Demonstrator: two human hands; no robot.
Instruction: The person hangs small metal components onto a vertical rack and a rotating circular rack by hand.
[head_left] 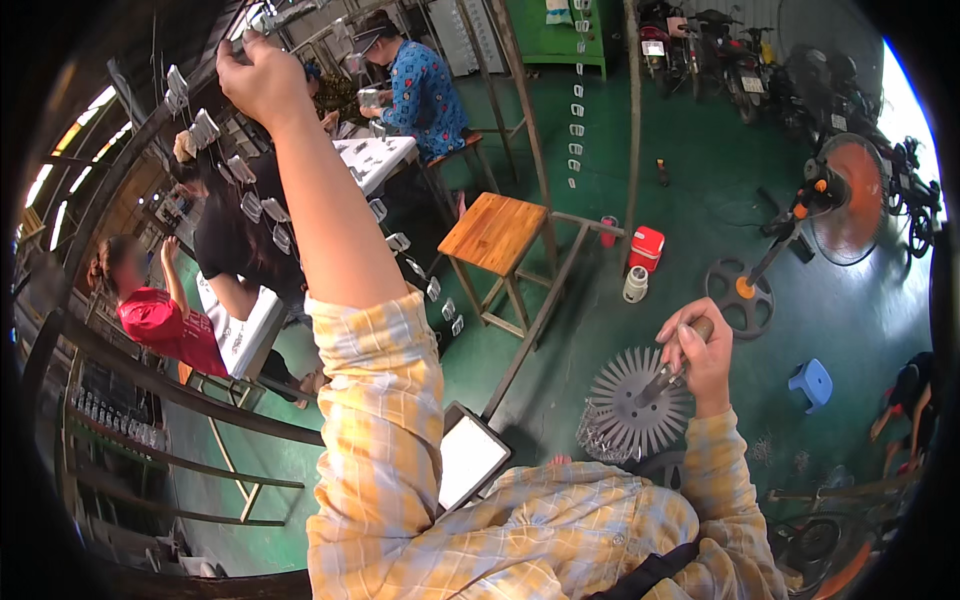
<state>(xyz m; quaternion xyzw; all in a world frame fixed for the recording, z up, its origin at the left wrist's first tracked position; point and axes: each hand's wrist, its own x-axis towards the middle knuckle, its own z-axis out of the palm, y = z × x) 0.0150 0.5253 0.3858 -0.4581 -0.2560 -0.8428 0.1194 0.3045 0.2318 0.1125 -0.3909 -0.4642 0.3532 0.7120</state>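
My left hand (262,80) is raised high at the upper left, its fingers curled in close to the top of the frame. What they pinch, if anything, is too small to make out. Beside and below that arm hang strings of small shiny metal pieces (203,130). My right hand (697,352) is lower down on the right, wrapped around the brown handle of a tool (655,385) with a metal shaft pointing down and left. Behind the tool's tip sits a round metal disc (612,385) with many radial blades; a bundle of thin metal pieces (603,432) lies at its edge.
A wooden stool (493,232) stands ahead, by a metal frame (537,340). People work at white tables (252,335) on the left and farther back. To the right are a standing fan (845,200), a blue stool (811,385) and parked motorbikes (745,80). A red box (647,248) rests on the floor.
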